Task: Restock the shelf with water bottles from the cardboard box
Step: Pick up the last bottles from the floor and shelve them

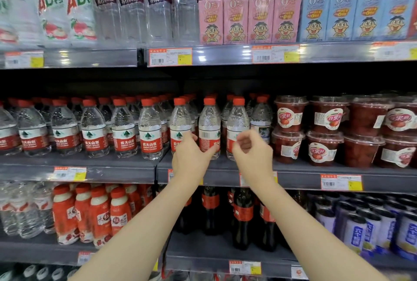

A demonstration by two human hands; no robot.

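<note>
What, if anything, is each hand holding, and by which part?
Nothing is clearly held. The left hand lies open against the labels of two water bottles; the right hand is loosely curled, apparently empty, before a third bottle.

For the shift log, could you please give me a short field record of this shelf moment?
left hand: open, fingers touching a water bottle, not gripping
right hand: open, fingers curled, before another bottle
middle shelf: red-capped bottles in a front row
right of bottles: fruit cups
cardboard box: not in view
</note>
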